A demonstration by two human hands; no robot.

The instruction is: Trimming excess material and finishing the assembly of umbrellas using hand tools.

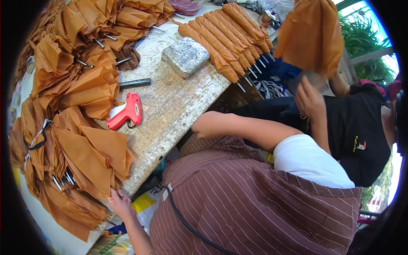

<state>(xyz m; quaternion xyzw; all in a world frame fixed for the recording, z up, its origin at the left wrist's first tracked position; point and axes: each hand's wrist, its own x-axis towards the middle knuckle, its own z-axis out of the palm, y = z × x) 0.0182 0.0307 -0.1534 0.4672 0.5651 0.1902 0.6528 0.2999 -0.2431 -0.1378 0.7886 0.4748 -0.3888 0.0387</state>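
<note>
My left hand (120, 203) is closed on the edge of a loose orange-brown umbrella (91, 148) at the table's near left corner. Its canopy spreads over other umbrellas in the pile. Metal shafts (63, 182) stick out of the bunch just beyond that hand. Across my striped apron reaches my right arm, and my right hand (205, 125) is by the table's front edge. That hand is turned away, its fingers mostly hidden, and nothing shows in it. A red tagging gun (126, 112) lies on the worn table (157, 104) between the hands.
Several rolled umbrellas (225, 40) lie side by side at the table's far right. Near them sits a grey block (185, 56). More loose umbrellas (85, 89) cover the left side. At right, a co-worker in black (352, 127) has a hand (310, 100) below a raised orange umbrella (312, 36).
</note>
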